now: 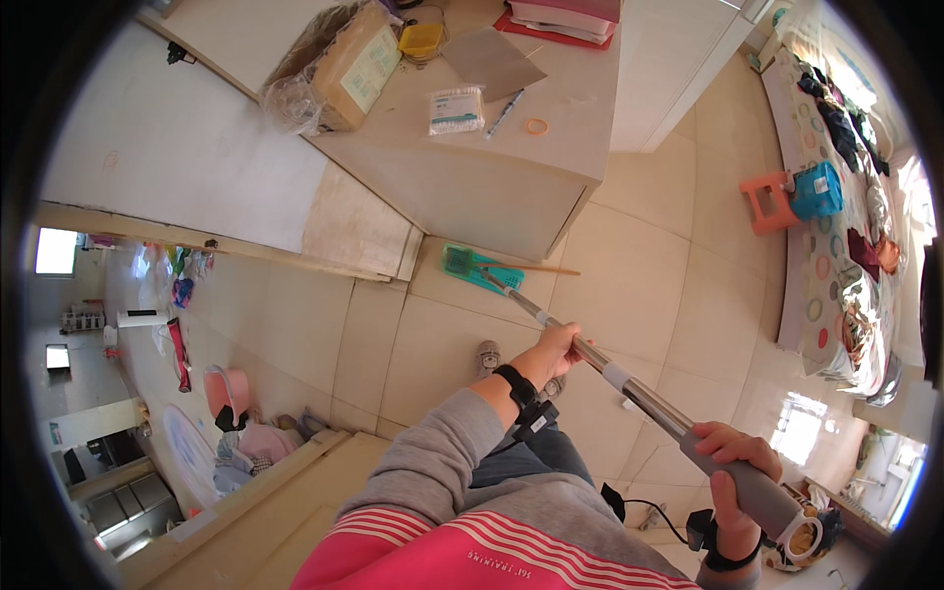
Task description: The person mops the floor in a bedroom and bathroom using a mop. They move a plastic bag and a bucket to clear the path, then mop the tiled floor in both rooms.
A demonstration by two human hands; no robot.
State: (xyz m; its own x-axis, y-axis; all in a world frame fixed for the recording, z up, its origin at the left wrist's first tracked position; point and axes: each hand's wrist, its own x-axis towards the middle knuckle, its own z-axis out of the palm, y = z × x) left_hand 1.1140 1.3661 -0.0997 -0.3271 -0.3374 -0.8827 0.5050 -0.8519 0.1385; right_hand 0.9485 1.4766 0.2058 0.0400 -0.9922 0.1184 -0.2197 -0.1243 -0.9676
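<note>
A long metal telescopic pole (649, 402) with a grey grip runs from the lower right up to the middle of the picture. My left hand (564, 350) is closed around its middle section, and my right hand (734, 457) holds the grey grip near the ring at its end. Below, the pole's far end meets a flat teal head (507, 275) and a green mesh-like part (458, 259) on the tiled floor, beside the corner of a cabinet. A thin wooden stick (542, 269) lies across the teal piece. How the pole and head join is hard to tell.
A white cabinet (472, 188) carries a cardboard box (354, 74), cotton swabs (456, 110), a pen (504, 114) and a rubber band (537, 127). An orange stool (768, 203) and blue bucket (816, 191) stand by a bed at right. A pink basin (226, 391) sits beyond the doorway at left.
</note>
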